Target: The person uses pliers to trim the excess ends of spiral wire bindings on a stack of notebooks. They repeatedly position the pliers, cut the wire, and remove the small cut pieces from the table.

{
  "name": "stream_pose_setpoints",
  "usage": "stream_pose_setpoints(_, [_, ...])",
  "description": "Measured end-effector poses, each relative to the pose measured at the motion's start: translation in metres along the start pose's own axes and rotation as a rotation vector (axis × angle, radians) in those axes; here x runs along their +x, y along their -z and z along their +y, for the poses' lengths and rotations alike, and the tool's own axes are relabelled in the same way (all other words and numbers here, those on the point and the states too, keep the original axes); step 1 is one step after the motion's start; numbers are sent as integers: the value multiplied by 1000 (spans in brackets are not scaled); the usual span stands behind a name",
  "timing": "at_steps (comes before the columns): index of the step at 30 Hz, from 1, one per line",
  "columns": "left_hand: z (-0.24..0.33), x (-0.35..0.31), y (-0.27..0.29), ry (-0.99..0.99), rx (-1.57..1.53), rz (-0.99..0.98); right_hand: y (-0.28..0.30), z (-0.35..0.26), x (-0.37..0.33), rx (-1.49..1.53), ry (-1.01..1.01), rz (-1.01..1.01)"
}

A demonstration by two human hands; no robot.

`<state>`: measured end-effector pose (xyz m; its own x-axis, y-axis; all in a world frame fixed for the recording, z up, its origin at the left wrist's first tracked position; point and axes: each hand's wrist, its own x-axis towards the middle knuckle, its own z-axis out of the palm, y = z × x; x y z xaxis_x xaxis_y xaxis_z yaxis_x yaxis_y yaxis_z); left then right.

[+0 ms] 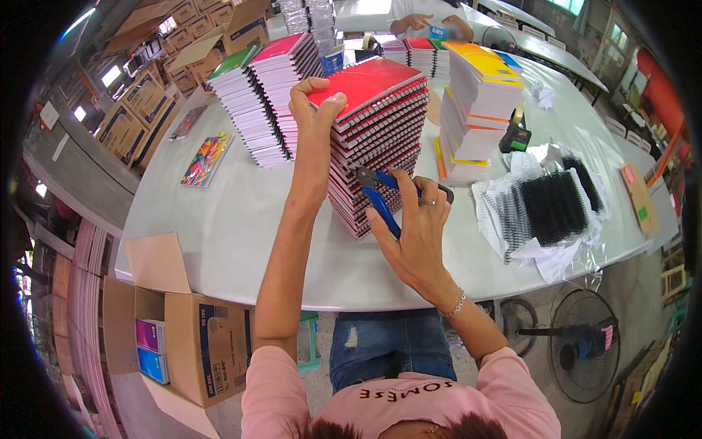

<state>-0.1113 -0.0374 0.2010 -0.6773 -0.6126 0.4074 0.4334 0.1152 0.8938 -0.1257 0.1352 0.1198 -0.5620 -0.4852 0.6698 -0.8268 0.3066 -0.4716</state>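
A tall stack of red spiral notebooks [376, 139] stands on the table in front of me, its wire-bound edges facing me. Against the far left of the stack rests my left hand [314, 106], thumb and fingers apart around the top red cover. My right hand [417, 230] grips blue-handled pliers [374, 194] by their handles. The metal jaws of the pliers sit at the bound edge, about halfway down the stack; whether they pinch a wire is too small to tell.
Left behind are stacks of green and pink spiral notebooks [248, 110]; to the right, unbound yellow-covered stacks [475, 110], a tape dispenser [515, 135] and black binding coils [552, 205]. An open carton [219, 344] and a fan [583, 344] stand below the table edge. Another person's hands [417, 23] are opposite.
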Motion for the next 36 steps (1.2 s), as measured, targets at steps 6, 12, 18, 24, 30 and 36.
stream_pose_setpoints(6, [-3, 3, 0, -10, -19, -4, 10, 19, 12, 1056, -473, -556])
stream_pose_setpoints(12, [-4, 3, -2, -27, -4, -2, 6, 2, -2, 503, -196, -188])
stream_pose_setpoints(18, [-6, 4, 1, -27, 3, -3, -3, 5, -8, 33, -9, -17])
stream_pose_setpoints(24, [-7, 5, 1, -38, 17, 2, -5, 13, -1, 433, -134, -222])
stream_pose_setpoints(30, [-3, 1, -2, -43, -13, -6, 17, 20, 12, 1247, -588, -758])
stream_pose_setpoints(36, [-5, 3, 0, -36, 2, 6, 22, 24, 16, 1390, -633, -836])
